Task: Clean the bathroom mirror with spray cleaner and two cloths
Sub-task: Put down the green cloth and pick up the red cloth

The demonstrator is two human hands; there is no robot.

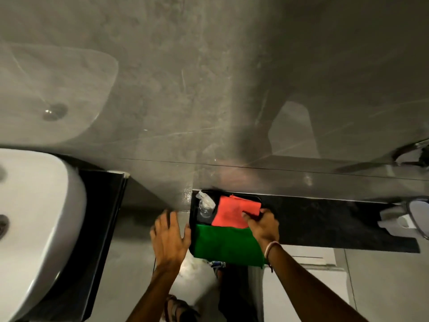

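Overhead, the mirror (209, 77) fills most of the view, smeared and streaked, rigid and breakable glass that wants broad light wiping and no leaning; it rises just beyond the right grip (261, 225), straight up from the back edge of the desk (325, 219); the sink (34, 217) sits well off to the far side of the left grip (169, 238).

Under both hands a dark tray (192, 219) rests on the desk's end, overhanging it slightly toward the person; judged from that, it could tip if pressed on its near edge.

Of the cloths, the green one (225, 242) is the larger, lying flat across the tray's near half, directly under the right wrist; soft, limp and light, it should lift from any pinched corner and will drape rather than hold shape.

Beyond it lies the red cloth (232, 212), folded, equally soft; the right grip is clenched on its far-right edge, thumb and fingers pinching the fabric, which is a sound place to take it, though a fold may fall open on lifting.

Smallest is the spray bottle (205, 204), clear plastic, lying on its side between the two grips at the tray's far corner; probably light, smooth and a little slippery; best taken round the body below the trigger.

Meanwhile the left grip is released, fingers spread, hovering beside the tray's edge and holding nothing.
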